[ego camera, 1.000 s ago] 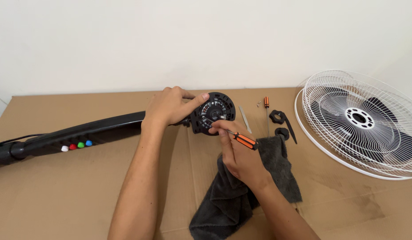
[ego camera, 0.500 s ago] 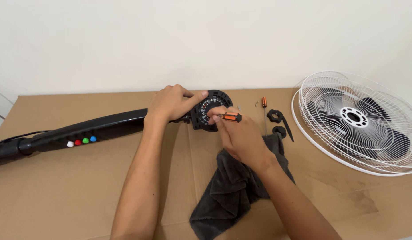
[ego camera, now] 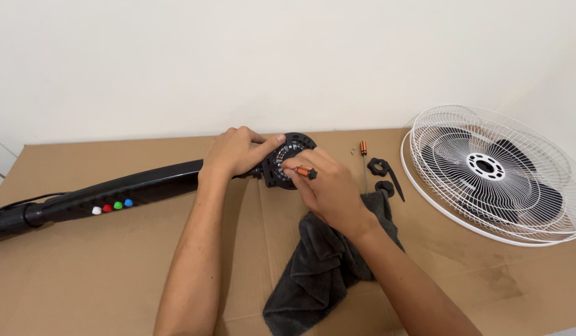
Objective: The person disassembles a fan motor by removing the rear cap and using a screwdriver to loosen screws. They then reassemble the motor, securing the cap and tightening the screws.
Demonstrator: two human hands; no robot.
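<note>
A black fan stand (ego camera: 120, 194) with coloured buttons lies across the cardboard, its round motor housing (ego camera: 289, 152) at the right end. My left hand (ego camera: 237, 151) grips the housing from the left, thumb on its rim. My right hand (ego camera: 328, 188) holds a small orange-handled screwdriver (ego camera: 304, 172) with its tip against the housing's face. My right forearm rests over a dark grey cloth (ego camera: 328, 260).
A white wire fan grille (ego camera: 494, 171) with a black blade inside lies at the right. Between it and the housing are a second orange-handled screwdriver (ego camera: 364, 149), a black ring nut (ego camera: 377, 166), a black cap (ego camera: 384, 187) and a thin black strip. Brown cardboard (ego camera: 95, 274) covers the surface.
My right hand moved up from the cloth to the motor housing and brought the screwdriver tip onto its face. My left hand stayed on the housing.
</note>
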